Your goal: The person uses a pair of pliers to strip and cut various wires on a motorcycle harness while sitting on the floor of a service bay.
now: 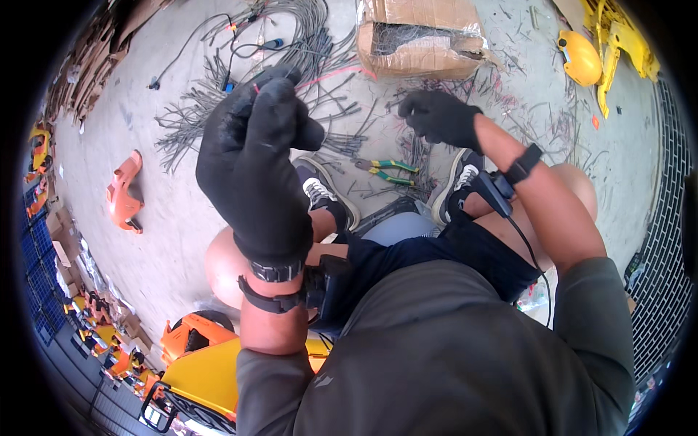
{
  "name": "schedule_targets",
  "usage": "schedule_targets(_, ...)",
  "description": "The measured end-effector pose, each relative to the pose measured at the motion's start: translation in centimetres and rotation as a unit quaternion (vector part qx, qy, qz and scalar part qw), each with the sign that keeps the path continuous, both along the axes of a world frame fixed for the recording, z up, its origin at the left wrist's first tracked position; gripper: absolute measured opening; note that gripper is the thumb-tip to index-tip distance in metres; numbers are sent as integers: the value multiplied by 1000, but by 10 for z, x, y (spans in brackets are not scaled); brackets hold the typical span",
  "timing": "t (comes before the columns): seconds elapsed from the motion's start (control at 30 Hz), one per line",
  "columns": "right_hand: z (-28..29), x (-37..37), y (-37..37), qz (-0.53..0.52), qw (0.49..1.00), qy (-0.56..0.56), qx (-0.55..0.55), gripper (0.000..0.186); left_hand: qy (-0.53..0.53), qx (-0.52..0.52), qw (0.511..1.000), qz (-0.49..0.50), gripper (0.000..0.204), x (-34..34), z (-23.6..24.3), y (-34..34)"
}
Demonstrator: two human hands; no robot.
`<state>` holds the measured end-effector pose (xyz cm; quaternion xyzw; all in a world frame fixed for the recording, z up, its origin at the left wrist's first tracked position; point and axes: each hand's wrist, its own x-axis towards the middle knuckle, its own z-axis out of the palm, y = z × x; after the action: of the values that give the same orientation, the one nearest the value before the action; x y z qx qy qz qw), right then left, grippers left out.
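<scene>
My left hand (254, 156), in a black glove, is raised close in front of me with its fingers curled together. A thin red wire (331, 75) runs from its fingertips toward the box, and a small red end shows at the fingers. My right hand (442, 118), also gloved in black, is closed above the floor near the box; what it holds, if anything, is hidden. Between my shoes lie cutting pliers (390, 171) with green and yellow handles. Past my left hand, grey cables (309, 33) lie spread on the floor.
A torn cardboard box (422, 62) with wire scraps inside stands ahead. Cut scraps litter the floor around it. Yellow plastic parts (582, 58) lie far right, an orange part (125, 192) at left. A yellow and orange machine body (203, 370) stands beside me at lower left.
</scene>
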<state>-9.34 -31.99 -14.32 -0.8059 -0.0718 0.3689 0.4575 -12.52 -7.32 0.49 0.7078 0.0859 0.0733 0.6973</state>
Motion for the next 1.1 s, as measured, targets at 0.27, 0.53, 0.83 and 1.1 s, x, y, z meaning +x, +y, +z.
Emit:
schedule_targets(0.27, -160, -66, 41, 205, 932, -21, -297, 47, 61, -60, 996, 8, 24, -10, 13, 10)
schedule_targets(0.53, -211, -93, 76, 221, 933, -48, -280, 34, 185, -39, 980, -67, 23, -19, -2, 27)
schedule_targets(0.83, -217, -78, 73, 240, 938, 39, -248, 40, 199, -39, 979, -29, 17, 1, -6, 26)
schedule_targets(1.1, -119, -10, 65, 58, 981, 181, -31, 37, 74, -36, 994, 74, 15, 23, -5, 24)
